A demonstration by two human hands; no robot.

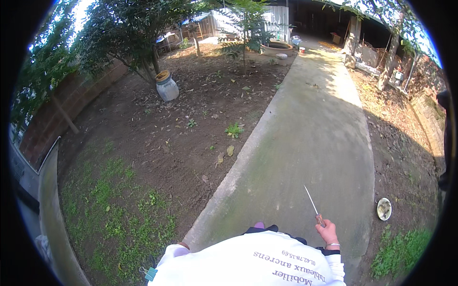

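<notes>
My right hand [327, 231] is closed round the brown handle of a slim tool [311, 200]. Its long, thin metal shaft or blade points forward and slightly left over the concrete path; which of the two it is cannot be made out. My left hand does not show: a white sleeve [168, 253] ends at a small brown patch, perhaps a cuff. Near that sleeve a teal binder clip [150, 273] hangs at the lower edge. A white printed garment [229, 262] covers my front.
The concrete path [305, 143] runs ahead to an open shed [315, 21]. Bare soil with weeds [234, 130] borders it on the left. A pale jar [167, 88] stands by a tree. To the right lies a white bowl [384, 209] on the dirt. Farther off sits a large round basin [276, 47].
</notes>
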